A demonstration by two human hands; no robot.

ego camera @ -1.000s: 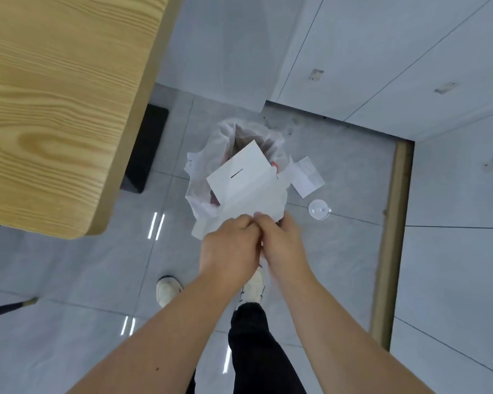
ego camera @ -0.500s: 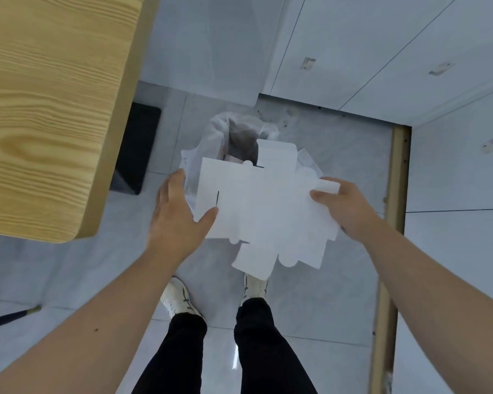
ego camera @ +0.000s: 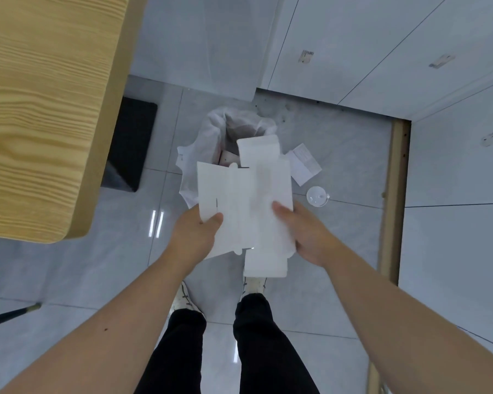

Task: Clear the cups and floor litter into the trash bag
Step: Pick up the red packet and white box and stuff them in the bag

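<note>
The flattened carton [ego camera: 245, 206] is plain white, as are the trash bag [ego camera: 211, 137] and the paper scrap [ego camera: 303, 163]. The counter [ego camera: 46, 109] is pale yellow woodgrain. The floor [ego camera: 339, 155] is glossy grey marbled tile; the trousers [ego camera: 265, 345] are black, the lid [ego camera: 317, 196] clear.

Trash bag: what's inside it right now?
Inside the trash bag, only a pale pinkish item shows near the rim. The flattened white carton, held by the left hand and right hand, covers the rest.

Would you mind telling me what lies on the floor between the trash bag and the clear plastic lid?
In the head view, a small white paper slip lies between the trash bag and the lid.
</note>
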